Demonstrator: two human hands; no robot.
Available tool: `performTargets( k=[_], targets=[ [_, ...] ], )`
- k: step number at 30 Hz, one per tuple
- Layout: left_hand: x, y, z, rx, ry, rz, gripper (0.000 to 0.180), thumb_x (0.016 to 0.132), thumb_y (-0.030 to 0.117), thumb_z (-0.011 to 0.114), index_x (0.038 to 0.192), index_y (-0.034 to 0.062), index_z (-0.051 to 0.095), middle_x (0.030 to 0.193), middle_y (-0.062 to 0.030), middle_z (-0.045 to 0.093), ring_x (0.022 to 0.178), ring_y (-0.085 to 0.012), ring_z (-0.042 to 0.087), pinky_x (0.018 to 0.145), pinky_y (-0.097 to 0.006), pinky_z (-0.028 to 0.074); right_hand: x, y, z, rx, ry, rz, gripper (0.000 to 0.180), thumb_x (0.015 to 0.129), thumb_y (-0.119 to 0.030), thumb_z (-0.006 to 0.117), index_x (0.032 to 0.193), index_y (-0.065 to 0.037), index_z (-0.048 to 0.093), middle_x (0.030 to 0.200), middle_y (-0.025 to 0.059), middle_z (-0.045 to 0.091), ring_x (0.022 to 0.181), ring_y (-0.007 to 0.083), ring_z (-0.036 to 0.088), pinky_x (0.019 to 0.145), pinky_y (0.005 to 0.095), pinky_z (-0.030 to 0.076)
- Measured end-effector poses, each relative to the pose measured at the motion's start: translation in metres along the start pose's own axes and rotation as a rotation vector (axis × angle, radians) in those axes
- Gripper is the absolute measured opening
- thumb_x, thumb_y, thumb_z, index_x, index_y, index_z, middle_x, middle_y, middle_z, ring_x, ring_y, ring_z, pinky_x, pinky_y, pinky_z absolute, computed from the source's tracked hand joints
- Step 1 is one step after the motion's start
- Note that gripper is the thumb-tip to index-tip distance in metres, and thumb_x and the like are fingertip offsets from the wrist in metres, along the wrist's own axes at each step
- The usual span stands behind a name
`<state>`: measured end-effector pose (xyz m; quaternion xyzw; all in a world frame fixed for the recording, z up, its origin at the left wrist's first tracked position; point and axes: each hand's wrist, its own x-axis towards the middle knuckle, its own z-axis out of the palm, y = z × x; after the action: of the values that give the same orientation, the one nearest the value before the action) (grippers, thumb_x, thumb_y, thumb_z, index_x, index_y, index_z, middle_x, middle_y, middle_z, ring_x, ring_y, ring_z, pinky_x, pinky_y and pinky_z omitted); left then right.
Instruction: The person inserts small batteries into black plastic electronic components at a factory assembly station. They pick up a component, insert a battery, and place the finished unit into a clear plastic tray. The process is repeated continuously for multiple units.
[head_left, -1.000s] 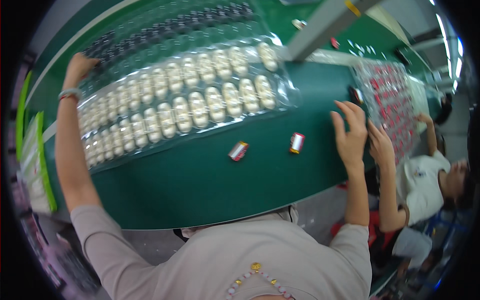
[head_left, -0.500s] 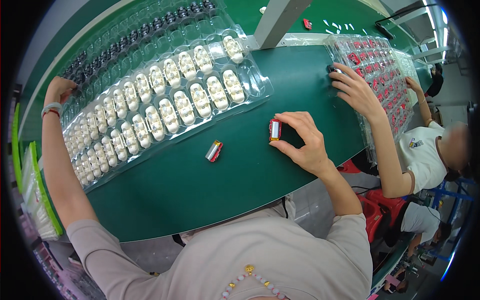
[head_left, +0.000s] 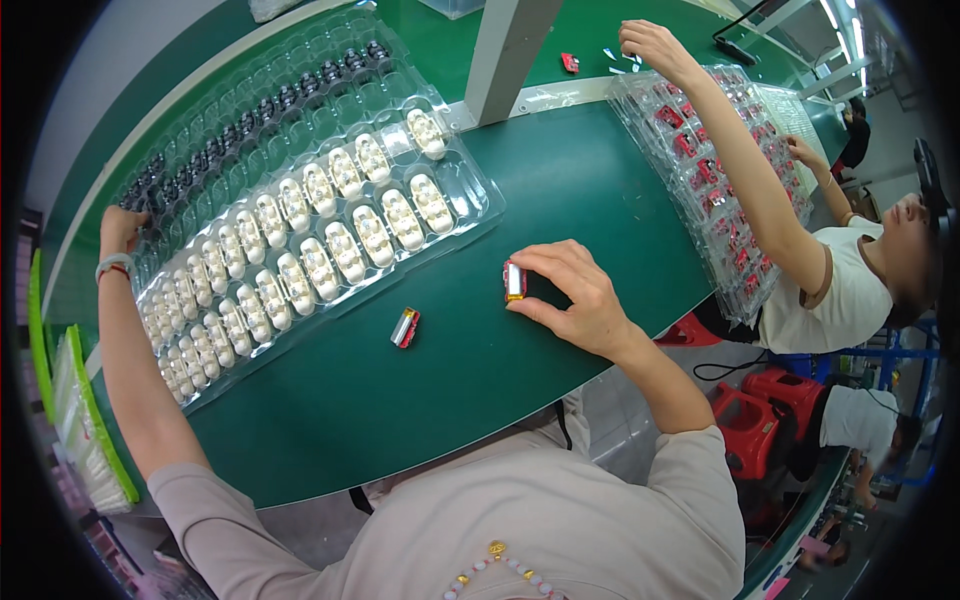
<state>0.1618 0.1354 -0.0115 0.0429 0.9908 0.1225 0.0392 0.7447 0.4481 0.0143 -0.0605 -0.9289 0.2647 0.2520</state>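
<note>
My right hand (head_left: 575, 298) pinches a small silver battery on a red holder (head_left: 515, 281) between thumb and fingers, upright on the green table. To its left, a second silver-and-red battery piece (head_left: 405, 328) lies tilted on the tabletop. My left hand (head_left: 124, 226) reaches to the far left end of a clear tray of small black parts (head_left: 245, 122). Its fingers are curled together there; whatever they hold is hidden. Between my hands lies a clear plastic tray (head_left: 478, 205) with two rows of white oval shells (head_left: 318, 268).
A grey metal post (head_left: 510, 60) rises behind the trays. On the right, a co-worker (head_left: 850, 270) reaches over a clear tray of red parts (head_left: 690, 150). A red piece (head_left: 570, 63) lies beyond the post. Green-edged packs (head_left: 85, 420) stand at the left.
The view has shifted a little, so the table items sit further left. The co-worker's near hand has moved from the tray's edge to the far side. My grip on the battery piece stays.
</note>
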Motion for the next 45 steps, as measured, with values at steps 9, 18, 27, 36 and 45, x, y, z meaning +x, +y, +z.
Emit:
performTargets(
  k=[9,18,27,36,45],
  targets=[
    [-0.072,0.034,-0.018,0.234,0.26,0.087,0.026,0.082,0.013,0.045,0.098,0.003,0.063,0.105,-0.0223,0.06,0.101,-0.0387,0.057,0.082,-0.046,0.046,0.011,-0.009,0.005,-0.034,-0.029,-0.023,0.039,0.066,-0.012,0.075,0.101,-0.005,0.059,0.1,0.0094,0.061,0.088,0.027,0.056,0.08,0.0358,0.043],
    [-0.066,0.008,-0.04,-0.607,0.02,0.02,0.037,0.073,0.02,0.071,0.099,-0.0044,0.061,0.094,-0.0123,0.063,0.081,-0.02,0.061,0.073,-0.034,0.05,0.001,-0.029,0.004,-0.028,0.028,0.054,0.043,0.061,0.0,0.074,0.101,-0.001,0.059,0.102,0.013,0.06,0.09,0.0271,0.056,0.078,0.0336,0.046],
    [-0.27,0.088,-0.031,-1.328,-0.762,0.563,0.025,0.091,0.015,0.049,0.11,-0.0019,0.05,0.096,-0.0092,0.061,0.084,-0.0135,0.061,0.071,-0.023,0.05,0.014,-0.025,0.012,0.338,0.155,0.152,0.045,0.067,-0.001,0.073,0.109,-0.003,0.057,0.111,0.0115,0.056,0.09,0.0174,0.059,0.077,0.027,0.049],
    [-0.376,0.161,-0.005,-1.303,-1.513,0.292,0.034,0.09,0.015,0.052,0.119,0.0053,0.04,0.081,-0.0031,0.05,0.068,-0.0096,0.051,0.06,-0.024,0.044,0.001,-0.057,0.007,0.311,0.179,0.116,0.05,0.069,-0.001,0.073,0.114,0.005,0.051,0.112,0.0142,0.049,0.092,0.0191,0.056,0.078,0.0287,0.047],
    [-0.429,0.222,0.021,-1.121,-1.506,0.339,0.03,0.085,0.025,0.062,0.1,0.0017,0.051,0.067,0.0007,0.049,0.052,-0.0062,0.046,0.045,-0.02,0.035,-0.045,-0.102,-0.061,1.287,0.332,0.623,0.045,0.078,-0.006,0.058,0.12,0.004,0.045,0.11,0.0126,0.045,0.085,0.0191,0.055,0.077,0.034,0.052]
  ],
)
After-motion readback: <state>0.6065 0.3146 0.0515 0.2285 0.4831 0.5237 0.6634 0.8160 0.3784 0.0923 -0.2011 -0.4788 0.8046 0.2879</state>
